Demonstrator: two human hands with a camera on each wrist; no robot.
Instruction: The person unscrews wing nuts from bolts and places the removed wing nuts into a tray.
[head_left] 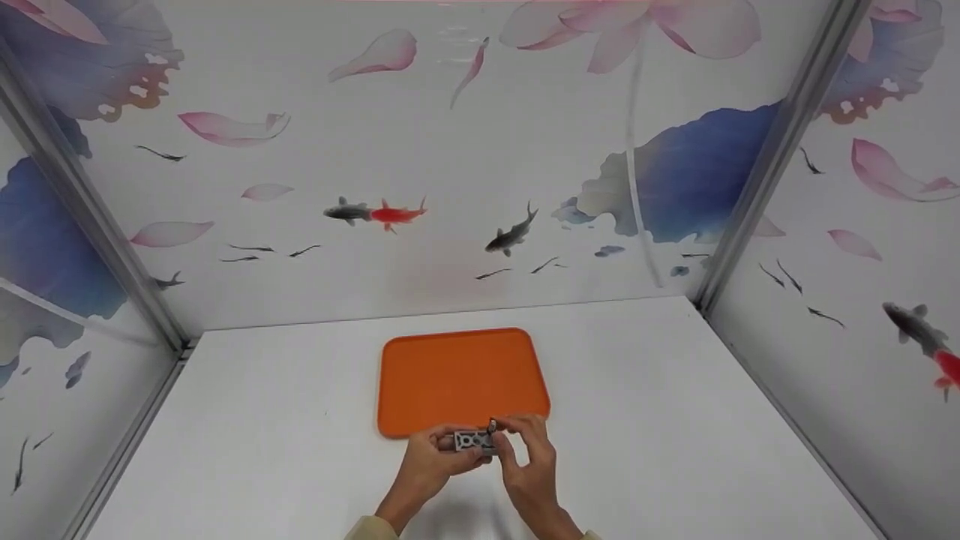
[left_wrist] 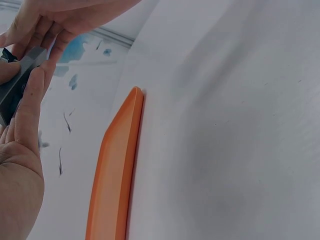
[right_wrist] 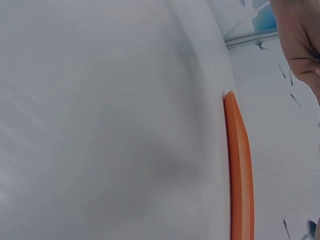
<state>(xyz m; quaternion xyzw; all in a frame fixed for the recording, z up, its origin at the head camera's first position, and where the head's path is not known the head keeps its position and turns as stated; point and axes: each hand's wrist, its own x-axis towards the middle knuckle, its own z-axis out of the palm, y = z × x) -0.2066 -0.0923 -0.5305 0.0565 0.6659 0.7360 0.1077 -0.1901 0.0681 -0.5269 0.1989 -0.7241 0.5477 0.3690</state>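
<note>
A small grey rectangular block [head_left: 473, 441] with round openings in its face is held up in front of the body, over the near edge of the orange tray [head_left: 461, 382]. My left hand [head_left: 439, 459] grips its left end, thumb along the lower side and fingers behind. A small dark piece [head_left: 492, 426] stands up at the block's upper right corner. My right hand [head_left: 534, 466] pinches that piece between thumb and index finger. In the left wrist view the block [left_wrist: 22, 82] shows its smooth grey side. The right wrist view catches only part of the right hand [right_wrist: 302, 45].
The orange tray lies flat on the white table [head_left: 660, 420], with a low raised rim. White panels printed with fish and petals enclose the table at the back [head_left: 450, 150] and both sides. Metal corner posts [head_left: 780, 150] stand where the panels meet.
</note>
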